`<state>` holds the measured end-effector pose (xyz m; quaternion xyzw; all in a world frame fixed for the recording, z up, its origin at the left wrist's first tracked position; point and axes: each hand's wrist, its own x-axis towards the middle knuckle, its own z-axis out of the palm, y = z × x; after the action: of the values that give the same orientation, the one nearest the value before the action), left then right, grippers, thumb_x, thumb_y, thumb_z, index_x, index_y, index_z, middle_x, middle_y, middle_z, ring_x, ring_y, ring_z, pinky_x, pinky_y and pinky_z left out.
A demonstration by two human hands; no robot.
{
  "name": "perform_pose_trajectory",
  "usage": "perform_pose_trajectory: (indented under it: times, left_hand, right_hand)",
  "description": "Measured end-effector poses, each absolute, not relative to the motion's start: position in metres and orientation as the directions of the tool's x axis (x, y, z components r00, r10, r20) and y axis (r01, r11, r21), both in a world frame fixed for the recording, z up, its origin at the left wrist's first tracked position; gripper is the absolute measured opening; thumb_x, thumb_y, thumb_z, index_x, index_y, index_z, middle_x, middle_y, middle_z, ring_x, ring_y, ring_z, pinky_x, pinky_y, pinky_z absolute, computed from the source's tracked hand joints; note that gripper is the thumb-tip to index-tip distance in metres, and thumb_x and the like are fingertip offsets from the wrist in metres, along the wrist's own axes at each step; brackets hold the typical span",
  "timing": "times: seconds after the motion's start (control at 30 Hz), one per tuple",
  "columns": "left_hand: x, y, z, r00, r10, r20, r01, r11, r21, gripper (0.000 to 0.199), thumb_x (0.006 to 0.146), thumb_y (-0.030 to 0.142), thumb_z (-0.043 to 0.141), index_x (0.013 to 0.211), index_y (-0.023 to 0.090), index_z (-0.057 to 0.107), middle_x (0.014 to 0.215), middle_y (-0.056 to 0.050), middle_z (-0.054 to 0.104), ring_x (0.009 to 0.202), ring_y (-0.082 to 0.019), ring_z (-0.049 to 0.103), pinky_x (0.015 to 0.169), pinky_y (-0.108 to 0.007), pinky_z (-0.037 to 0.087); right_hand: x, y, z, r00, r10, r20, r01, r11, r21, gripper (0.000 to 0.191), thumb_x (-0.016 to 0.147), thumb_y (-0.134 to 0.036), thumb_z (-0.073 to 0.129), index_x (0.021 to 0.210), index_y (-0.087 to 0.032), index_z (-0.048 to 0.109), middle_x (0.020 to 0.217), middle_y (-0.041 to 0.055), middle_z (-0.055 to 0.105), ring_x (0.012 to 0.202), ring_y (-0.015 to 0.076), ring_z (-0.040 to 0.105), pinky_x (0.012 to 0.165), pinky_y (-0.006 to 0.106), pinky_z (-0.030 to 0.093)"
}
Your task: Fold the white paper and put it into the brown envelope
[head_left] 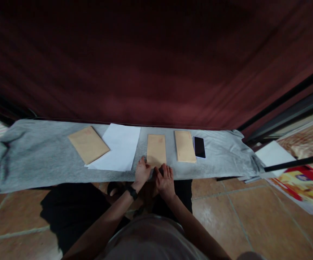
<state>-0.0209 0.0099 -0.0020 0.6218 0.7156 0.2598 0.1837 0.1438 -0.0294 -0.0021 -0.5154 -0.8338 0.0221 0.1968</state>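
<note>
Below the dark red curtain (145, 72), your grey-covered counter (48, 155) runs from side to side, its gaps apparently left to keep the piles apart. White paper (122, 148) sits left of centre, one side hidden under a slanted brown envelope (88, 144), so you can't count the sheets. To your right lies a brown stack (185, 148), seemingly kept within reach. Straight before you is the middle envelope (156, 148), probably centred so both hands can meet at its near end. Your left hand (142, 171) has its fingers at the near left corner, your right hand (165, 182) at the near right; they cover much of that edge, so you cannot tell whether either is pinching or merely resting. Just beside the stack lies a phone (199, 147), screen dark, likely parked out of the way. Your wristwatch (132, 193) is too dark to read.
</note>
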Motion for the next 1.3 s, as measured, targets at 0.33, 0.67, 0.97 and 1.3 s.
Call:
perform_pose_trajectory:
  times: [0.33,0.67,0.97,1.3]
  left_hand:
    - [-0.017,0.022,0.023,-0.324,0.914,-0.243,0.374,0.360,0.855,0.007,0.077,0.020,0.061,0.073,0.019,0.056,0.063,0.002,0.061,0.061,-0.014,0.062,0.058,-0.024,0.044]
    - [0.020,0.004,0.075,-0.183,0.948,-0.261,-0.188,0.227,0.956,0.046,0.081,0.063,0.058,0.090,0.018,0.063,0.088,-0.005,0.069,0.081,-0.018,0.067,0.064,-0.025,0.051]
    - [0.031,-0.004,0.059,-0.122,0.931,-0.344,-0.283,0.300,0.911,0.040,0.067,0.051,0.077,0.084,0.017,0.063,0.071,0.000,0.066,0.061,-0.013,0.061,0.058,-0.024,0.047]
    - [0.006,0.011,0.047,-0.127,0.906,-0.404,-0.172,0.381,0.909,0.021,0.066,0.030,0.075,0.071,0.017,0.060,0.053,0.003,0.060,0.045,-0.009,0.054,0.045,-0.020,0.041]
  right_hand:
    - [0.141,-0.017,0.010,-0.357,0.889,0.285,0.859,0.433,-0.274,0.045,0.095,-0.022,0.051,0.140,-0.018,0.055,0.133,0.0169,0.057,0.119,0.0304,0.053,0.102,0.046,0.045]
    - [0.159,0.019,0.053,-0.045,0.981,0.189,0.640,0.173,-0.749,0.032,0.097,-0.026,0.046,0.119,-0.020,0.070,0.106,0.0104,0.067,0.091,0.0206,0.066,0.078,0.032,0.056]
    - [0.136,0.013,0.050,0.023,0.941,-0.338,-0.468,-0.289,-0.835,0.039,0.062,-0.049,0.086,0.071,-0.015,0.069,0.071,0.0034,0.072,0.065,0.0166,0.067,0.067,0.031,0.059]
    - [0.148,0.017,0.023,-0.064,0.891,-0.450,-0.469,-0.425,-0.774,0.031,0.067,-0.041,0.084,0.072,-0.020,0.062,0.064,0.0030,0.069,0.064,0.0208,0.069,0.064,0.035,0.059]
